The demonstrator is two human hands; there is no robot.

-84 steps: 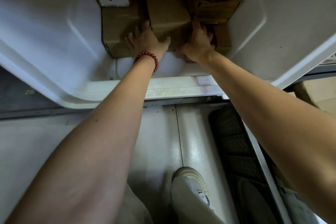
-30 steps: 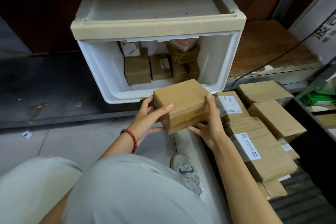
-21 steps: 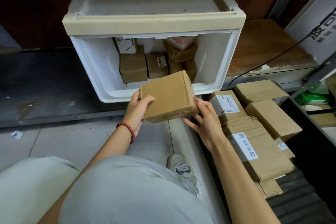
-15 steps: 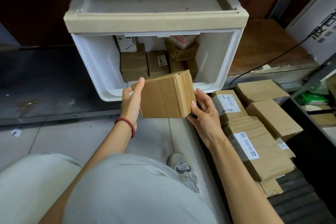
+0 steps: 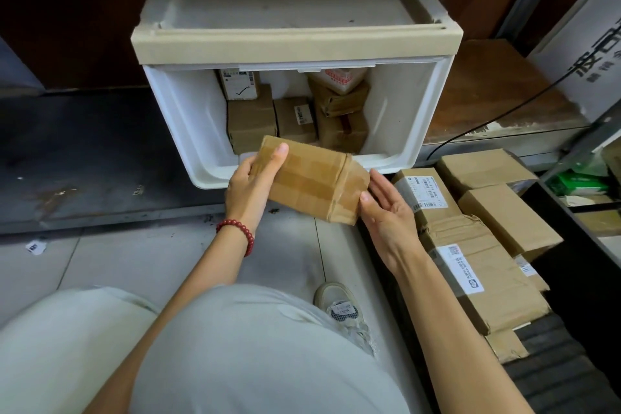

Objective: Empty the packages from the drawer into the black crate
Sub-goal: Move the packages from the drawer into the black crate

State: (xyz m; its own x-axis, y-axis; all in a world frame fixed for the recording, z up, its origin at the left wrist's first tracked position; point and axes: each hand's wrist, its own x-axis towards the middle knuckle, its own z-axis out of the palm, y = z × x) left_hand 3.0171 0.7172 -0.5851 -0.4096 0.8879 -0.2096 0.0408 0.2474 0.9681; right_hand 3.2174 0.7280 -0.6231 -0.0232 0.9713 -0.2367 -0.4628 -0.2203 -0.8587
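Our left hand (image 5: 250, 188) grips the taped brown cardboard package (image 5: 312, 178), thumb on top. Our right hand (image 5: 386, 208), fingers straight, props its right end, just near of the white plastic drawer (image 5: 174, 111), left of the black crate (image 5: 554, 376).

Vs 2.8 s ago: box (image 5: 309, 180) is out of the drawer (image 5: 208, 158), where both hands were reaching in on it; it's now held just in front of drawer's front edge. Since 0.5 s ago it's been turned, taped face up, lying flatter, R end tipped down. L hand (image 5: 250, 188) regripped, thumb now on top of L end. R hand (image 5: 386, 208) has flattened out, fingers straight against R end.
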